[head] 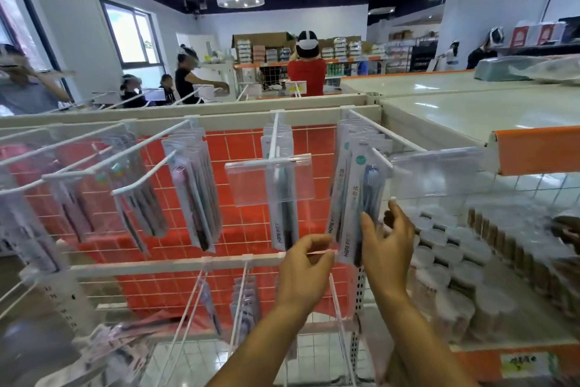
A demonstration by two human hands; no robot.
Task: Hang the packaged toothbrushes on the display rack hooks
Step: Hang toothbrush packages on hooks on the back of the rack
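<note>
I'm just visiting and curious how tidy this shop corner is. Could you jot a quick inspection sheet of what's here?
Surface: white wire rack over red tiles.
Job's things: packaged toothbrushes hang on several hooks; the front pack on the right hook is being handled.
Clutter: loose packs lie at lower left; stacked jars on the right shelf.
Hands: left hand curled near that pack's bottom; right hand touches its side.
Cables: nothing seen.
Surroundings: people working at shelves behind.
</note>
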